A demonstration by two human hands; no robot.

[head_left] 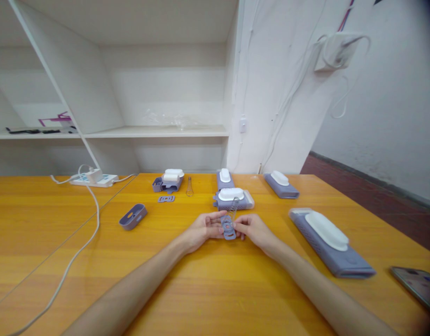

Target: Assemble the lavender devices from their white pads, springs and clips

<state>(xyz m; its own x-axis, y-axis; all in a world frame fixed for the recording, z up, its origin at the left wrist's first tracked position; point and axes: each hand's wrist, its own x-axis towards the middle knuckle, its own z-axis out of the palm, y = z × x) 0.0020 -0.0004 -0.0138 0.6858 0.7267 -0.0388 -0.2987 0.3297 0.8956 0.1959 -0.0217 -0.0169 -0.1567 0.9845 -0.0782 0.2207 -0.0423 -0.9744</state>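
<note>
Both my hands meet over the middle of the orange wooden table (pixel 43 233). My left hand (pixel 202 229) pinches a small flat purple plastic plate (pixel 228 230) with holes in it. My right hand (pixel 252 228) grips the same plate from the right, and a thin wire spring (pixel 233 207) stands up from between the fingers. Just behind the hands lies a purple device with a white top (pixel 233 198).
More purple-and-white devices lie at the back (pixel 224 177), back right (pixel 281 183) and right (pixel 331 241). A purple tray part (pixel 132 216), a flat plate (pixel 166 199), another spring (pixel 189 186) and a part-built unit (pixel 170 180) lie left. A power strip (pixel 93 178) with cable. A phone (pixel 418 283) at right edge.
</note>
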